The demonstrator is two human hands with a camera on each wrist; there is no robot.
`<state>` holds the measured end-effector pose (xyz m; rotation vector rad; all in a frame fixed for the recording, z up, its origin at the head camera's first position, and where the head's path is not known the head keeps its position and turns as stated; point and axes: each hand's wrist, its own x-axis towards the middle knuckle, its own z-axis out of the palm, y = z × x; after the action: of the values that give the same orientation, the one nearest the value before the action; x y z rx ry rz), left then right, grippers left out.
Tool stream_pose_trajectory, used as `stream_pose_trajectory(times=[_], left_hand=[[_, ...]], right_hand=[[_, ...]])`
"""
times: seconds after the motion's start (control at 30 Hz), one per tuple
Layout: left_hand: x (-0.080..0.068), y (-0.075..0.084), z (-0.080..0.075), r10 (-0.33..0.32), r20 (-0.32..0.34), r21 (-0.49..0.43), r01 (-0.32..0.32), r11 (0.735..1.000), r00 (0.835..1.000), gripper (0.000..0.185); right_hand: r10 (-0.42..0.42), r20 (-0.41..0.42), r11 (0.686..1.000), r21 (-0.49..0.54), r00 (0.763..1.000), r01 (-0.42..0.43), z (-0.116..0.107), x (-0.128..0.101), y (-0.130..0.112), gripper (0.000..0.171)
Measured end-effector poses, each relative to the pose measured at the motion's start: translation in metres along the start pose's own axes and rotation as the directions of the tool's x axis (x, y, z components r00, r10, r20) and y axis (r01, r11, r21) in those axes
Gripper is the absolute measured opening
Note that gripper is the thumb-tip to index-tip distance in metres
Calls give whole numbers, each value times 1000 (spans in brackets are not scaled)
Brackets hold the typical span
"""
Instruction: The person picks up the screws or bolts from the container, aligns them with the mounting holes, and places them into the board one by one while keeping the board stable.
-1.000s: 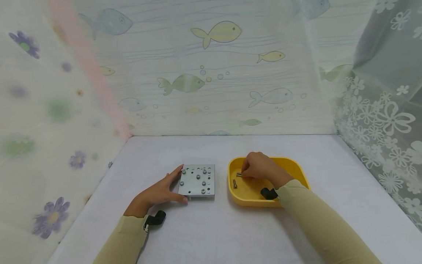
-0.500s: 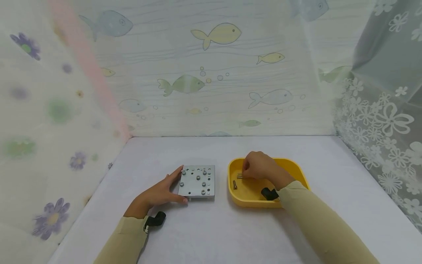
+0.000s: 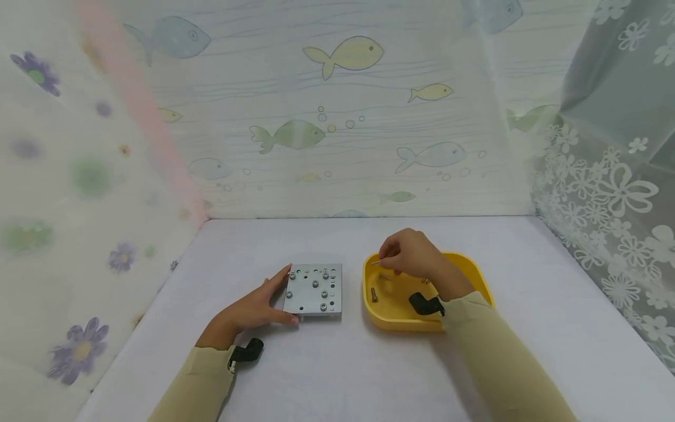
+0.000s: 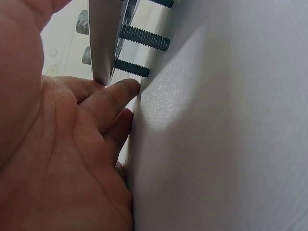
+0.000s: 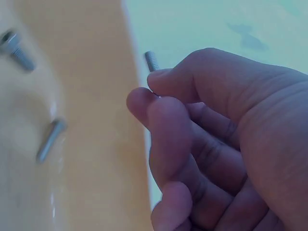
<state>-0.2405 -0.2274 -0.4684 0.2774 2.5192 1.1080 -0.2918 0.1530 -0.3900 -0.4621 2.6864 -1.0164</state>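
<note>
Overhead, my right hand (image 3: 413, 255) pinches a screw (image 3: 375, 262) above the yellow tray (image 3: 477, 275); my left hand (image 3: 253, 308) rests flat against the metal plate (image 3: 313, 290).

Left wrist: straight fingers (image 4: 113, 94) brace the plate's edge (image 4: 103, 38). Right wrist: screw tip (image 5: 151, 60) barely shows, blurred; I'd keep it pinched upright.

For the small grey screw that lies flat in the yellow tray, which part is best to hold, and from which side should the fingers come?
Pinch the small grey screw across its thin shank, coming straight down from above. It lies flat on the floor of the yellow plastic tray, whose raised wall probably blocks a sideways approach. The right hand already pinches another screw this way, between thumb and forefinger.
</note>
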Motion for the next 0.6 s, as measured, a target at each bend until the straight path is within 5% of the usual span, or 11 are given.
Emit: stream_pose_trajectory(times=[0.4,0.6], left_hand=[[0,0,-1,0,4,-11,0,1000,1000,134],[-2,1,-1,-3,7,-16,3,1000,1000,133]], right_hand=[[-1,-108,980,196,994,22,5,-10,-10,12],[-22,-106,977,208,994,44,13,-12,-12,10]])
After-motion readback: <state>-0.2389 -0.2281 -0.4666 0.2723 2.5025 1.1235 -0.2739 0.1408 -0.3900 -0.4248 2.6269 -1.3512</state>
